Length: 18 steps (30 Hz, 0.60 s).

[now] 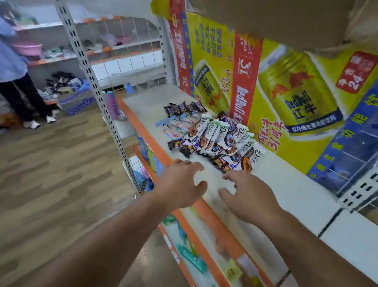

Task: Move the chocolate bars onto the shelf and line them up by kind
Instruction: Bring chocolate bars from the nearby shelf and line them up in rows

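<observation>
We are looking under bright, even indoor light.
We are seeing motion blur smearing the lower racks [215, 244] and the cardboard box [285, 4] overhead, faint shadows falling on the shelf [290, 187], and the wide lens bowing the upright post [91, 83] and floor [37, 170] toward the edges.

My bare left hand [182, 186]: broad back, knuckles faint, thumb tip soft with blur. Wrist bare. My bare left forearm [106, 249]: uncovered from wrist to frame edge, swelling wide toward lower corner through wide lens. My bare right hand [248, 194]: knuckle ridges and tendon lines showing, fingertips smeared by blur. My bare right forearm [311, 247]: uncovered all way to bottom edge. Thin dark cord [284, 277] at its inner edge; cannot tell whether I wear it. Nails too blurred to judge.
</observation>
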Each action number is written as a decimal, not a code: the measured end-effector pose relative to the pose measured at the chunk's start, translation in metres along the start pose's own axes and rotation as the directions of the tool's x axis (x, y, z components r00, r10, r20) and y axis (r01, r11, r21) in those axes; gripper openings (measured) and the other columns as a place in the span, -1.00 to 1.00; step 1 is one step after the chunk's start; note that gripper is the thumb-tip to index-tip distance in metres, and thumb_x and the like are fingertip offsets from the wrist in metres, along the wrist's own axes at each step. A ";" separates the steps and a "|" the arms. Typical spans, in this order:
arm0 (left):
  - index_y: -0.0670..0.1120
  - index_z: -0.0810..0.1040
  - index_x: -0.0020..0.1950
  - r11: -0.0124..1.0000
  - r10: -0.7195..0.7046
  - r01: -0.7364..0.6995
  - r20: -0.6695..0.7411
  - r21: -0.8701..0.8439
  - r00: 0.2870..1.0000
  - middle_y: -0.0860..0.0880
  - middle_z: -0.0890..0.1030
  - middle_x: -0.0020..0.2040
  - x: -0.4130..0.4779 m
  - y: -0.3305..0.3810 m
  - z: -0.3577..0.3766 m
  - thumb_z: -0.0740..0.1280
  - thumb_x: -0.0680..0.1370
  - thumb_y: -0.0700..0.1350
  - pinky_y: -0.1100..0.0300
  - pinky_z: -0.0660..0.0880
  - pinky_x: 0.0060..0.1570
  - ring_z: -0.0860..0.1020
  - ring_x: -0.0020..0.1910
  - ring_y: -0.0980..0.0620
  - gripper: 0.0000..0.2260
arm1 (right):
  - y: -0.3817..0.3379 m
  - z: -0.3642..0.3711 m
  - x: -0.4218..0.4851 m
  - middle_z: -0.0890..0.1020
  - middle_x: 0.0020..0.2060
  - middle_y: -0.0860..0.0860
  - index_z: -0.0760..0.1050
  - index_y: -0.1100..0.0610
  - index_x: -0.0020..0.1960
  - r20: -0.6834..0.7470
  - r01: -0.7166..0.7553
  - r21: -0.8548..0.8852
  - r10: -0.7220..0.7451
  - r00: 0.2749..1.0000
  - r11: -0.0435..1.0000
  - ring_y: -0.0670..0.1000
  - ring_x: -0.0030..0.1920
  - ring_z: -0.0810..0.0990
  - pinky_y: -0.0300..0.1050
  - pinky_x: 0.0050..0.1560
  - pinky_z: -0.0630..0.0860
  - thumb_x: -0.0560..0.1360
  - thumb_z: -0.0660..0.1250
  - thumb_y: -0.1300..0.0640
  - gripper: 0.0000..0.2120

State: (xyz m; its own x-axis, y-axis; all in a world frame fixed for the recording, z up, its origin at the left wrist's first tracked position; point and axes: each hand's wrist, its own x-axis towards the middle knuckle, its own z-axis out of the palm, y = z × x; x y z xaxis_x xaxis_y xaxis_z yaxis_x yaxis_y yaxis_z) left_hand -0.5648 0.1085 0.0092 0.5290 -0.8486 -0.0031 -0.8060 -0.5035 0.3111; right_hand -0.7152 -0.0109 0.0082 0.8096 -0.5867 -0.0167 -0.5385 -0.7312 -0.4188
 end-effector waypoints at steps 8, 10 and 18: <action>0.03 0.54 0.24 1.000 0.006 -0.006 -0.012 0.000 1.000 0.00 0.61 0.15 0.071 -0.043 -0.012 0.23 0.59 -0.04 0.01 0.51 0.08 0.49 0.18 -0.09 -0.75 | -0.018 0.000 0.079 0.58 0.13 -0.06 0.48 -0.06 0.28 -0.011 0.002 0.016 -0.002 1.000 1.000 0.03 0.09 0.56 -0.04 0.02 0.53 0.52 0.23 -0.13 -0.63; 0.01 0.56 0.21 1.000 0.015 -0.015 -0.004 0.016 1.000 -0.04 0.61 0.11 0.089 -0.054 -0.015 0.20 0.59 -0.10 0.03 0.52 0.01 0.51 0.14 -0.12 -0.76 | -0.022 0.004 0.094 0.61 0.05 -0.08 0.52 -0.05 0.20 -0.028 -0.012 0.020 0.013 1.000 1.000 0.02 0.00 0.58 -0.02 -0.03 0.55 0.51 0.22 -0.13 -0.68; -0.02 0.46 0.03 0.991 0.039 -0.056 0.143 0.118 0.989 -0.05 0.56 -0.06 0.170 -0.107 -0.022 0.33 0.48 0.01 0.10 0.49 -0.24 0.53 -0.09 -0.10 -0.81 | -0.054 0.023 0.162 0.61 -0.01 -0.04 0.53 -0.01 0.14 -0.104 -0.123 -0.037 0.119 0.988 0.992 0.04 -0.05 0.57 -0.01 -0.04 0.56 0.57 0.20 -0.14 -0.73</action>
State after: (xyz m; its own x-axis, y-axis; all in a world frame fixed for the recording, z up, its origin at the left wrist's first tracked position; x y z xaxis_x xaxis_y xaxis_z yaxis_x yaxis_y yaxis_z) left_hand -0.3835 0.0218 -0.0040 0.4536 -0.8821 -0.1272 -0.8603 -0.4706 0.1962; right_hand -0.5497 -0.0580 0.0075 0.7114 -0.7023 0.0278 -0.6424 -0.6657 -0.3798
